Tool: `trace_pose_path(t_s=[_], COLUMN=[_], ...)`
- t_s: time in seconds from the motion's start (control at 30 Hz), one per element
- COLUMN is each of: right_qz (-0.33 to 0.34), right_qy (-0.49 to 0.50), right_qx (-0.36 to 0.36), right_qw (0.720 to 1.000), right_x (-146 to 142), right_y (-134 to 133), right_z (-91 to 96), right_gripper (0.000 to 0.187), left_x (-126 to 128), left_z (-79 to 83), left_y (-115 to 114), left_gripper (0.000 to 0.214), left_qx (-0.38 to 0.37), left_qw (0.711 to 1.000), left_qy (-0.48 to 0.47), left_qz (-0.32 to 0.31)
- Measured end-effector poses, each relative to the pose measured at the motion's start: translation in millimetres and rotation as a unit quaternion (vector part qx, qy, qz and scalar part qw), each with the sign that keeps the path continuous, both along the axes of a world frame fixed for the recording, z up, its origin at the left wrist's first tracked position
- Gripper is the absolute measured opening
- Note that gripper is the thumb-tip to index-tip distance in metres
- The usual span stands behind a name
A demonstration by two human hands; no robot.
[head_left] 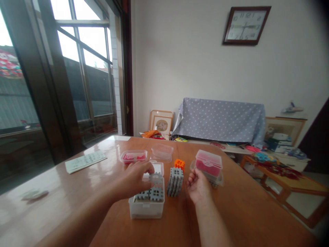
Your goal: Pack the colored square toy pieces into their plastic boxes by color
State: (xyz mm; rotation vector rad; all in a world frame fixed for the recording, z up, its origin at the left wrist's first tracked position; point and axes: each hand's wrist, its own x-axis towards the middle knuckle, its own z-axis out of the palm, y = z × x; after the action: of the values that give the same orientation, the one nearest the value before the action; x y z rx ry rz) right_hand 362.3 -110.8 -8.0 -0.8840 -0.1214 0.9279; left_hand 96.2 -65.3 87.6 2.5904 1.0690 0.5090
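Observation:
My left hand (136, 180) reaches over a clear plastic box (147, 206) full of grey waffle-shaped blocks (154, 193), its fingers curled on a grey block at the top of the pile. Right of the box stands a built stack of grey blocks (175, 181) with an orange block (179, 164) on top. My right hand (197, 185) rests on the wooden table (244, 212) just right of that stack, fingers loosely curled, with nothing that I can make out in it.
A lidded box of pink blocks (208, 164) stands beyond my right hand. Further back lie a flat box with pink pieces (133, 156), an empty clear tub (161, 151) and a printed paper (85, 161) at the left. A low table (282, 178) stands beside the right edge.

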Motion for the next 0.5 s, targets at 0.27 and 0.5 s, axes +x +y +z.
trace_pose_path(t_s=[0.27,0.5], right_qz=[-0.001,0.002], right_qy=[0.000,-0.018], right_qx=[-0.012,-0.003], right_qw=[1.000,1.000], right_x=[-0.7,0.4], right_y=[-1.4,0.2], right_z=[1.6,-2.3], right_gripper=[0.016,0.017], left_x=[-1.2,16.4], left_z=[10.2,17.4], left_y=[-17.5,-23.8], left_gripper=[0.026,0.025], left_qx=[0.006,-0.003], left_qw=[0.993,0.982], left_qy=[0.117,0.186], left_qz=[-0.018,-0.024])
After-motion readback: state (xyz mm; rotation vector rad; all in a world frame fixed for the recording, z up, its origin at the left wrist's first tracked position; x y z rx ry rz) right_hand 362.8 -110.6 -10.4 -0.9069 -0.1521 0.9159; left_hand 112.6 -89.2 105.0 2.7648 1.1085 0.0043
